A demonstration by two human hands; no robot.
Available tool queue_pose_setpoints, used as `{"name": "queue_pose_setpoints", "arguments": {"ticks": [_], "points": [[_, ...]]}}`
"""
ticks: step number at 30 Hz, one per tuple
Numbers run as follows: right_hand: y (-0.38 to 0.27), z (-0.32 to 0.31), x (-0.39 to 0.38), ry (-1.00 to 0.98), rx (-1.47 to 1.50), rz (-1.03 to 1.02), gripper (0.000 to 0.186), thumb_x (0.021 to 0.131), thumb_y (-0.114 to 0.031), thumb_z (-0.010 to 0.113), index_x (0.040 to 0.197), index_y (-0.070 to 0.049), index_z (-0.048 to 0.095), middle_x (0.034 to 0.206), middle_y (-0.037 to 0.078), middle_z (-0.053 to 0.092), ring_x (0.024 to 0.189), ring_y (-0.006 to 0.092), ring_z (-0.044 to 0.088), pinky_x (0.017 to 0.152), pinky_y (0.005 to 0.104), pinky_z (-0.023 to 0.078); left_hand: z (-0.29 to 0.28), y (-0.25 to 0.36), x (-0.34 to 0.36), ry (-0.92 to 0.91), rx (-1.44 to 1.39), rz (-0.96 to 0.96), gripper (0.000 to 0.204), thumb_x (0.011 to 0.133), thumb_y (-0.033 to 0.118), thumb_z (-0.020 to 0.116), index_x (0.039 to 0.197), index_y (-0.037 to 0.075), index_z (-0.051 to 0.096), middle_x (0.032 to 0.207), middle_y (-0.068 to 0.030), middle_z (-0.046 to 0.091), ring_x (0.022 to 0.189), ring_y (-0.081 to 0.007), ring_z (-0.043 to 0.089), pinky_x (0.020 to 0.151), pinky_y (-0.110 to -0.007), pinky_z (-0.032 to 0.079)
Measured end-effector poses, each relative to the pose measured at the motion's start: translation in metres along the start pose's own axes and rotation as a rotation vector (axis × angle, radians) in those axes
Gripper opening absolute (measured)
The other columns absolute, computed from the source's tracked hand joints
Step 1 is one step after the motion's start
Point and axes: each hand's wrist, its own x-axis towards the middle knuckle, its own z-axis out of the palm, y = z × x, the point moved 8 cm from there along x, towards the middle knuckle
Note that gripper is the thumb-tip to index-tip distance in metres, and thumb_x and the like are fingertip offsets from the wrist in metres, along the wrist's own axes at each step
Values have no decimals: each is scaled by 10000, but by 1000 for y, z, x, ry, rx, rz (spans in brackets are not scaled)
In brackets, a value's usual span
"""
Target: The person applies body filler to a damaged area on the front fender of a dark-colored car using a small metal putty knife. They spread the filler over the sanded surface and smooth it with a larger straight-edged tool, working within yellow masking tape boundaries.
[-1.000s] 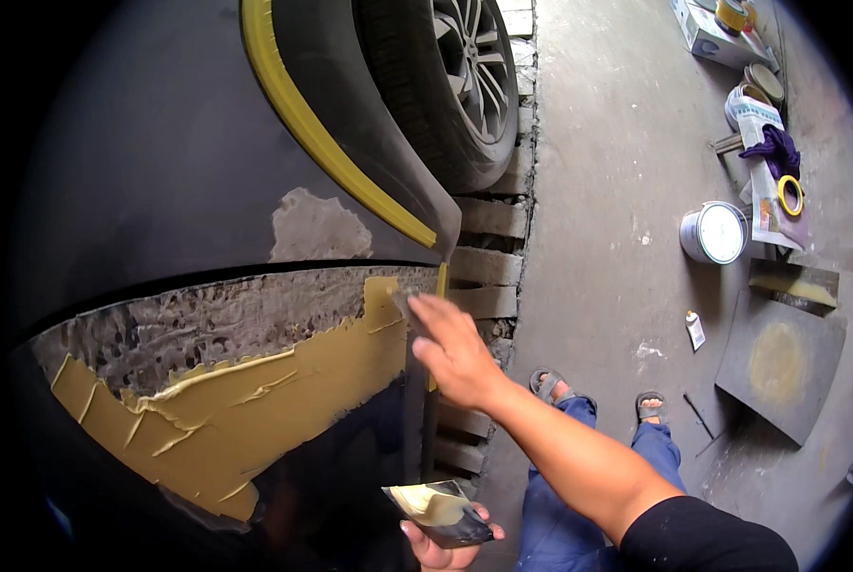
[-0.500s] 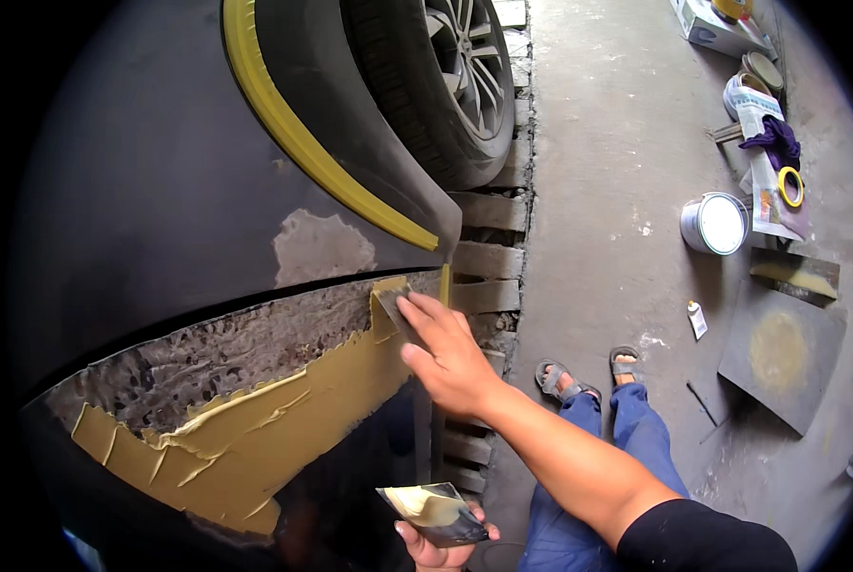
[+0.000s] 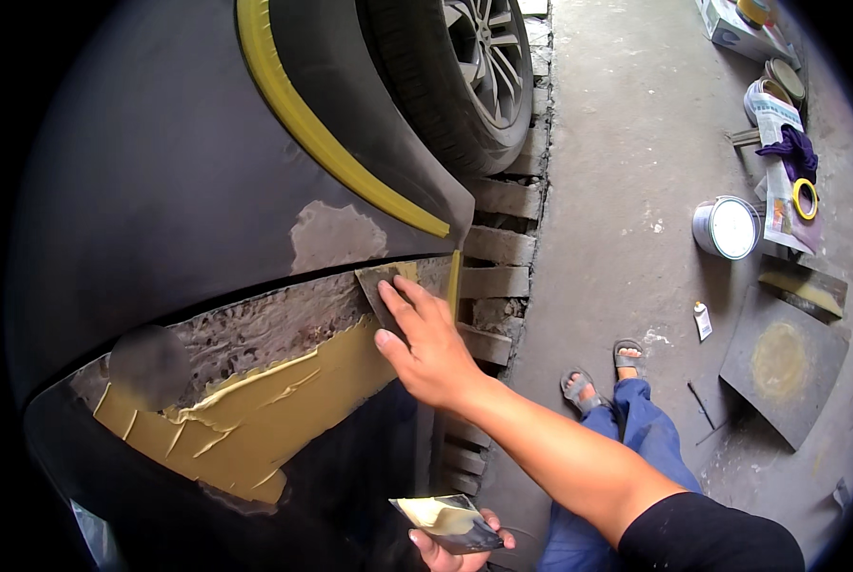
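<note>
My right hand [image 3: 431, 345] presses a thin dark spreader [image 3: 377, 294] against a car body panel, fingers laid along its back and thumb at the lower side. Below and left of it, yellow body filler [image 3: 245, 415] covers much of the panel, with raised ridges in places. Above the filler runs a band of rough, pitted bare surface [image 3: 264, 329]. Low in the picture, my left hand [image 3: 450, 556] grips a dark flat plate [image 3: 469, 539] with pale yellow filler smeared across its top. A blurred round patch hides part of the panel at left.
Yellow tape [image 3: 331, 172] edges the wheel arch beside the wheel [image 3: 484, 57]. Slatted blocks [image 3: 498, 281] line the floor edge. To the right are a white-topped can [image 3: 731, 229], a tube [image 3: 702, 322], a dark board [image 3: 779, 367], a tape roll [image 3: 805, 198] and a purple cloth [image 3: 791, 153].
My right hand has drawn the spreader leftward along the panel's upper part. The filler near the panel's right end looks thinner. My left hand keeps its hold; the view has shifted slightly.
</note>
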Motion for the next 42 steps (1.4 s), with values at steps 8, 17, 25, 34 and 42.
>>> {"name": "queue_pose_setpoints", "arguments": {"ticks": [8,17,25,34,42], "points": [[0,10,-44,-64,-38,-51,559,899,-218,614,1413,-49,475,1431,217,425,1227,426,447,1052,485,394,9,15,-14,3,12,15,619,943,664,447,1462,327,434,1398,24,528,1191,-345,475,865,-608,482],[-42,18,-24,60,-15,-104,559,921,-246,606,1428,-63,458,1453,223,390,1231,439,435,1075,495,366,11,25,-16,-35,34,27,616,954,659,426,1471,322,418,1425,30,504,1193,-349,478,870,-624,478],[-41,-39,-65,-263,61,-46,507,931,-205,569,1401,-28,502,1429,202,458,1309,368,436,1111,434,334,36,68,22,130,271,162,642,981,611,412,1479,205,395,1408,-86,526,1221,-360,543,842,-660,504],[-154,-78,-71,-349,-212,-403,428,831,-214,727,1222,-64,639,1255,169,573,1122,369,556,952,470,462,87,87,65,221,782,330,768,1004,589,384,1454,-32,348,1429,-145,473,1322,-292,464,1125,-413,355],[-95,-73,-69,-608,80,-147,423,930,-263,603,1279,-25,610,1280,185,580,1198,350,546,1041,417,424,125,138,35,350,1523,735,741,989,572,469,1224,-127,540,1134,-155,608,989,-228,610,893,-344,484]]}}
